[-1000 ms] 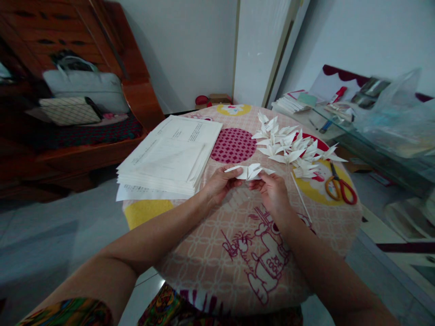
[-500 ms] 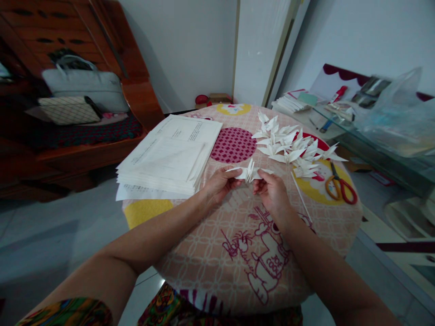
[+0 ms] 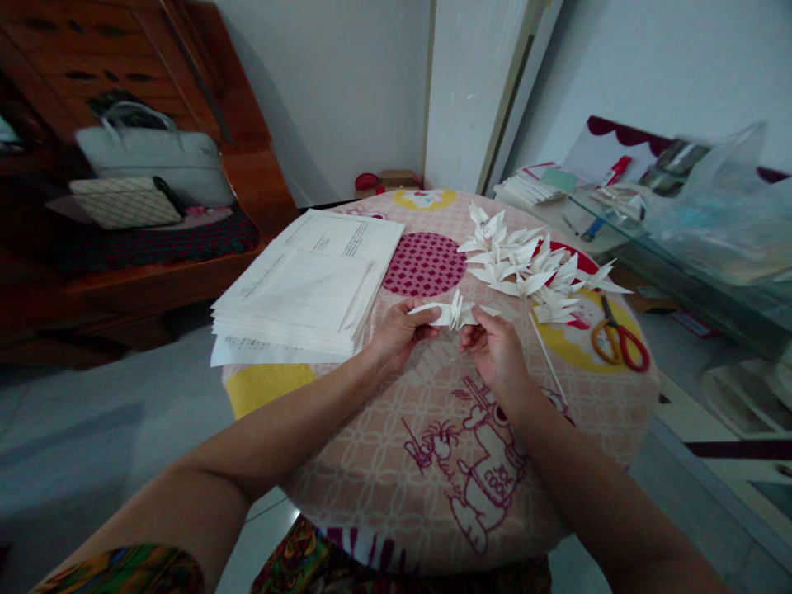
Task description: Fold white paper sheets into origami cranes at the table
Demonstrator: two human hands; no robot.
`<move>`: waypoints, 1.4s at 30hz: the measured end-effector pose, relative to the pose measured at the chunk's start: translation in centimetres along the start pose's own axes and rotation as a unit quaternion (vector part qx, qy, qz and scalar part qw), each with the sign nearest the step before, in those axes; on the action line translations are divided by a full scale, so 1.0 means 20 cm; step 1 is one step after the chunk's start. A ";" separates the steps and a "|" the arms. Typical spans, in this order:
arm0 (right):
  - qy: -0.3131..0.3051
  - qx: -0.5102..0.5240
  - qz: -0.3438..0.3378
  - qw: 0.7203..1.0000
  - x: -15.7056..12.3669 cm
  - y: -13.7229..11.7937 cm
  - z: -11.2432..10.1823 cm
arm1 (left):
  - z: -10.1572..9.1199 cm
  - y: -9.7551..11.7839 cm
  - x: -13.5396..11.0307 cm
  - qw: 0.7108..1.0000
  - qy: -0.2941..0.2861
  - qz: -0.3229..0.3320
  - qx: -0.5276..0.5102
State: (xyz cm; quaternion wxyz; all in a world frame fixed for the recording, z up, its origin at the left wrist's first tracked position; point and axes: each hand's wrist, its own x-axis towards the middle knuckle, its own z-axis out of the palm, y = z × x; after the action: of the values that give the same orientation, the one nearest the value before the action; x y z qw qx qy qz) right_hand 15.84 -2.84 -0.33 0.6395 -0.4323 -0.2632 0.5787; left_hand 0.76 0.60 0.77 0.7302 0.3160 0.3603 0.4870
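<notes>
Between my two hands, just above the cloth-covered table [image 3: 371, 462], is a white folded paper crane [image 3: 456, 312] with its wings spread sideways. My left hand [image 3: 402, 334] pinches one wing between thumb and fingers. The opposite wing is pinched by my right hand [image 3: 495, 342]. Pointed folds stand up at the crane's middle. Beyond my right hand lies a heap of similar white paper cranes [image 3: 525, 268], partly over a red patch. A thin white stick [image 3: 549, 359] lies beside my right wrist.
A stack of printed paper [image 3: 297, 280] lies at the table's left. Scissors [image 3: 619, 337] with orange and red handles lie near the right edge. A glass shelf [image 3: 693, 280] with a plastic bag [image 3: 711, 206] stands at right. A wooden bench [image 3: 247, 190] holding bags is at left.
Almost nothing differs. Both hands keep their pinch on the crane, with only a very slight shift of the fingers.
</notes>
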 end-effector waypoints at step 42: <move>-0.025 -0.041 -0.033 0.998 -0.03 -0.01 0.03 | 0.01 0.01 -0.03 0.998 0.007 0.056 0.021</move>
State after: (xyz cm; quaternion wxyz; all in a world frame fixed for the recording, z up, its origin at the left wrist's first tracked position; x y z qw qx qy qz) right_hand 15.37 -3.26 0.15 0.6336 -0.4346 -0.3165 0.5564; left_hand 0.67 0.10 1.19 0.6927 0.3477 0.3570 0.5213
